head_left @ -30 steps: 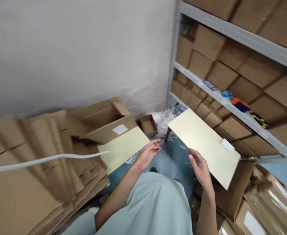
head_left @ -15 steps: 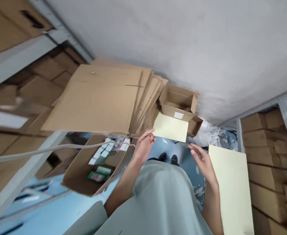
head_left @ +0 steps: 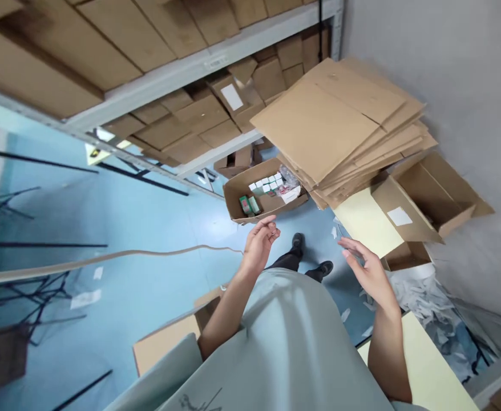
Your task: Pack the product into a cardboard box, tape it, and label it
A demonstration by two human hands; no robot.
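My left hand [head_left: 259, 242] hovers in front of my body, its forefinger stretched out and the other fingers loosely curled; I see nothing held in it. Just beyond it on the floor is an open cardboard box [head_left: 238, 210] with small white-topped cartons [head_left: 267, 185] and green packs [head_left: 249, 205] inside. To the right, my right hand [head_left: 364, 265] has its fingers extended and thumb apart. A thin line shows close to its fingertips; whether they touch it is unclear. Nearest to this hand is a pale yellow board or tabletop [head_left: 368, 220].
Flattened cardboard sheets [head_left: 319, 125] are stacked ahead on the right, beside an open empty-looking carton [head_left: 430, 194]. Box-filled shelving [head_left: 207, 57] spans the upper left. White scraps [head_left: 425, 297] lie at right, near another pale yellow surface [head_left: 430, 365]. A pale cord [head_left: 126, 254] crosses the left.
The view has swung left, so the cardboard stack sits farther right and more blue floor shows. My feet have turned. Both hands keep nearly the same pose.
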